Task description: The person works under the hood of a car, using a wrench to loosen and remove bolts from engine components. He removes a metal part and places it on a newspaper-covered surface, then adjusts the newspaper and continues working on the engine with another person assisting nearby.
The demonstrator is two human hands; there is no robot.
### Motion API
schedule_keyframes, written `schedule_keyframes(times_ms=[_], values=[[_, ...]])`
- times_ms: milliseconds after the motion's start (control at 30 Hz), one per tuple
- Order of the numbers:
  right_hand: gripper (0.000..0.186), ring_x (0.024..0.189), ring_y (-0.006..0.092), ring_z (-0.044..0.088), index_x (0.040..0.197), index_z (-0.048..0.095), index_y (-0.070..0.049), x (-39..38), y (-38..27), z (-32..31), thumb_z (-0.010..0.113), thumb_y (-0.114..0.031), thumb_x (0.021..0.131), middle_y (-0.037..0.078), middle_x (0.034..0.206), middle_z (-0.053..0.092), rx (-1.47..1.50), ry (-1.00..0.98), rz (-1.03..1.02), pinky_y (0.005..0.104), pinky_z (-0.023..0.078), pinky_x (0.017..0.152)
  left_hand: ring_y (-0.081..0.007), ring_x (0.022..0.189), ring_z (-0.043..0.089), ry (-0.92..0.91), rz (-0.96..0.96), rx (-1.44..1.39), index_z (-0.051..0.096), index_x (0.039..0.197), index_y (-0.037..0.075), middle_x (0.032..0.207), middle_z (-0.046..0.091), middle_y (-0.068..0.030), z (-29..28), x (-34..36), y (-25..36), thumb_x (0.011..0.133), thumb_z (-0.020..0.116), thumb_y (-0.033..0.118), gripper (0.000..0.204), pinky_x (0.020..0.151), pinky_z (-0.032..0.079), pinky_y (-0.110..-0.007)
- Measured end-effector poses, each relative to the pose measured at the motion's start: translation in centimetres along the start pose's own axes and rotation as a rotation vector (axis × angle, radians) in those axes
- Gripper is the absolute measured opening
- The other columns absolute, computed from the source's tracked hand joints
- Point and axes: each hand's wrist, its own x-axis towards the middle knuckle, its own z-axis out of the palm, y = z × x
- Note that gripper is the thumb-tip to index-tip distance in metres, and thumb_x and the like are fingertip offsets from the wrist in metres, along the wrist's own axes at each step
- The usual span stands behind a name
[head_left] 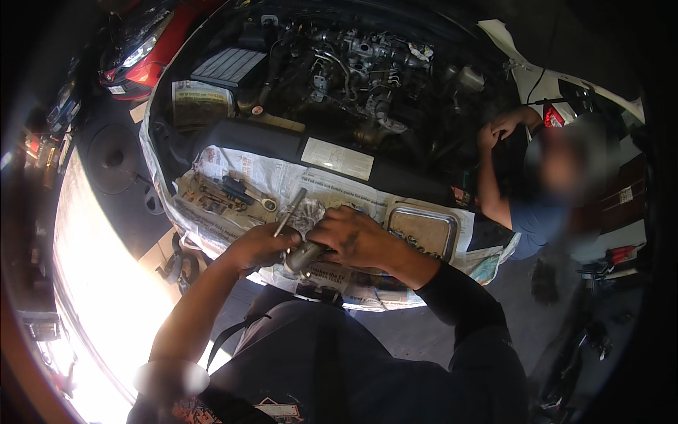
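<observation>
A dull grey, rounded metal part [304, 258] is between my two hands, just above the newspaper [282, 177] spread over the car's front edge. My left hand [256, 247] is closed around its left side. A slim metal rod [291, 209] slants up from beside my left thumb; whether it is joined to the part I cannot tell. From the right, my right hand [353, 237] curls its fingers over the same part, and its fingertips are partly hidden. A ratchet [267, 204] lies beyond my left hand among several small tools and bolts [215, 198].
A metal tray [454, 232] with small metal pieces sits right of my hands. Beyond stretches the open engine bay [360, 71], with a pleated air filter [229, 66] at its left. A co-worker's arm [494, 191] rests at the bay's right edge. A red car [152, 53] stands far left.
</observation>
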Motion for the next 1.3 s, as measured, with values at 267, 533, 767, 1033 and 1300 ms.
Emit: schedule_keyframes(times_ms=[267,533,767,1033,1300], values=[[0.094,0.103,0.0316,0.076,0.147,0.057,0.007,2.8,11.5,-4.3,0.098,-0.044,0.079,0.026,0.123,0.075,0.535,0.221,0.842,0.043,0.061,0.089,-0.0107,0.065,0.052,0.673,0.247,0.079,0.07,0.117,-0.001,0.082,0.066,-0.0033,-9.3,6.0,-4.0,0.098,0.074,0.034,0.04,0.057,0.044,-0.029],[0.108,0.112,0.0266,0.072,0.152,0.051,0.012,8.1,18.0,-2.2,0.099,-0.049,0.078,0.025,0.129,0.071,0.544,0.256,0.835,0.0363,0.059,0.094,-0.012,0.054,0.045,0.493,0.276,-0.299,0.06,0.099,0.011,0.073,0.051,0.0001,-13.2,12.6,-12.1,0.109,0.06,0.029,0.021,0.049,0.036,-0.03],[0.106,0.119,0.0302,0.071,0.15,0.054,0.011,9.9,16.7,-0.1,0.101,-0.048,0.075,0.024,0.134,0.071,0.697,0.185,0.909,0.041,0.057,0.103,-0.0129,0.062,0.051,0.463,0.16,-0.507,0.064,0.112,0.008,0.079,0.057,-0.0015,-14.1,12.4,-8.9,0.109,0.061,0.027,0.019,0.055,0.041,-0.029],[0.085,0.118,0.0273,0.07,0.138,0.061,0.01,6.5,12.2,1.5,0.096,-0.044,0.082,0.02,0.126,0.074,1.028,0.341,0.959,0.039,0.056,0.104,-0.0193,0.076,0.064,0.543,0.057,0.481,0.071,0.116,0.002,0.086,0.068,-0.0059,-15.1,6.1,-6.5,0.086,0.092,0.038,0.051,0.07,0.052,-0.037],[0.066,0.114,0.0233,0.07,0.146,0.057,0.003,3.0,7.5,2.6,0.084,-0.032,0.097,0.012,0.124,0.071,1.479,0.543,0.918,0.0393,0.06,0.099,-0.041,0.113,0.071,0.584,0.394,0.885,0.07,0.127,0.001,0.12,0.073,-0.0216,-11.3,2.0,-12.4,0.075,0.097,0.036,0.068,0.099,0.058,-0.049]])
